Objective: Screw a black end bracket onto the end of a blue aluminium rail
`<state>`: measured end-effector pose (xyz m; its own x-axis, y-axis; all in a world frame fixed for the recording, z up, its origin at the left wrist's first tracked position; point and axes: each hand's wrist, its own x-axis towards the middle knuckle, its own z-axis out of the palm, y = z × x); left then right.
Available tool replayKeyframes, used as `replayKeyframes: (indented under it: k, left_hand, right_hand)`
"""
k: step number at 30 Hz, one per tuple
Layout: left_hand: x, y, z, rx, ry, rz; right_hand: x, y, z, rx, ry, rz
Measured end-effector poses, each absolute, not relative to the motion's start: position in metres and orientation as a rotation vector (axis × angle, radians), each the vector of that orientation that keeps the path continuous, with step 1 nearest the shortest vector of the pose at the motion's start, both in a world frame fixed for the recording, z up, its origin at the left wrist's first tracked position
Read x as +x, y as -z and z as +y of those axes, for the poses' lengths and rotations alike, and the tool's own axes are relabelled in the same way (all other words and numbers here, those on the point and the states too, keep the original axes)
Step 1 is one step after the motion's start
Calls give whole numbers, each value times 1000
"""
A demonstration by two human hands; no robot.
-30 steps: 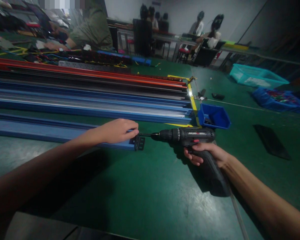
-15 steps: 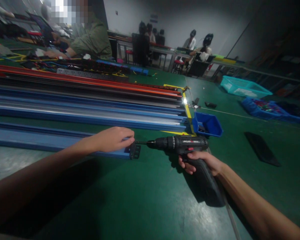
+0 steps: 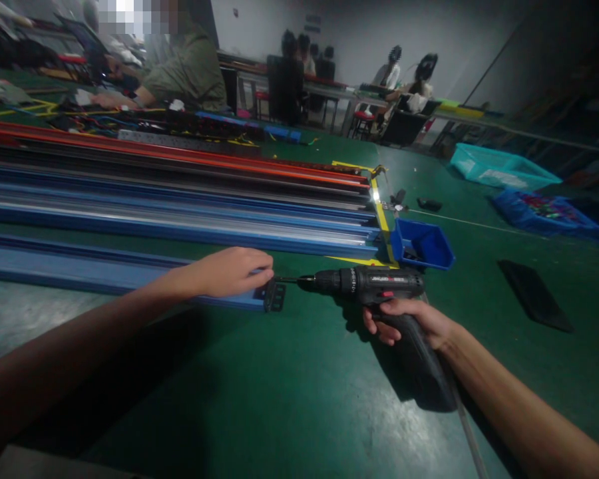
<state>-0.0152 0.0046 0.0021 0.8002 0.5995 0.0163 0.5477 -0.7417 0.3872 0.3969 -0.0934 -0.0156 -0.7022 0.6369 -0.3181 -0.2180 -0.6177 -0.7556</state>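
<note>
My right hand (image 3: 409,319) grips a black cordless drill (image 3: 384,285) by its handle, the chuck facing left. Its long bit (image 3: 287,279) reaches to a black end bracket (image 3: 275,297) at the right end of a blue metal profile (image 3: 80,266). My left hand (image 3: 234,271) lies over that end of the profile, its fingers curled together at the bracket beside the bit tip. What those fingers pinch, if anything, is hidden behind them.
More blue, black and orange profiles (image 3: 180,209) lie behind on the green table (image 3: 299,392). A blue bin (image 3: 424,246), a black flat piece (image 3: 534,296), a turquoise basket (image 3: 504,166) and blue trays (image 3: 539,213) stand to the right. Across the table sits a person in a green sleeve (image 3: 184,70).
The whole view has shifted slightly, so things appear a little further right and higher. Both hands, the drill and the bracket keep the same places relative to one another.
</note>
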Motion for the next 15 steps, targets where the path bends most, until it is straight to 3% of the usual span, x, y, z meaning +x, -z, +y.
replayKeyframes:
  k: [15]
  left_hand:
    - [-17, -3, 5, 2603, -169, 885]
  right_hand:
    - [394, 14, -94, -805, -2286, -980]
